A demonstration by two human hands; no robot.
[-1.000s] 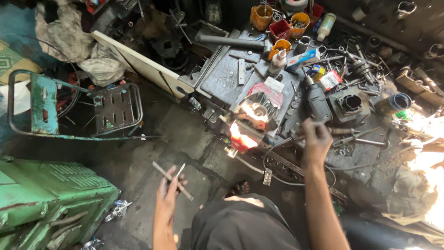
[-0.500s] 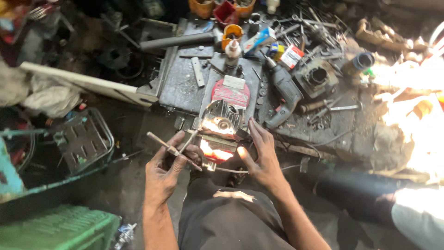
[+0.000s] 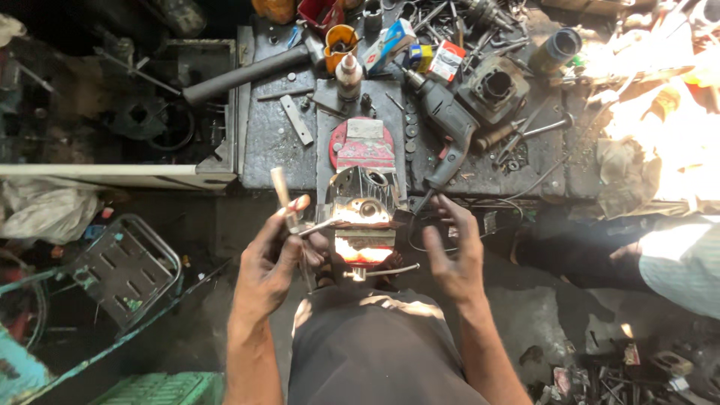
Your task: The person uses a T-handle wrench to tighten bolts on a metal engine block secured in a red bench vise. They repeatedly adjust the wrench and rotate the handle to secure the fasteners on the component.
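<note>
— Where do we have the T-handle wrench?
— Gripped in our left hand, shaft upright, just left of the engine casing at the desk's near edge

— And our right hand?
— Fingers spread, empty, equally near, on the casing's right

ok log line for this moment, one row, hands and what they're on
left hand: grips T-handle wrench | right hand: open, empty, beside bench vise | vise: clamps metal engine part | workbench: drill, hammer
</note>
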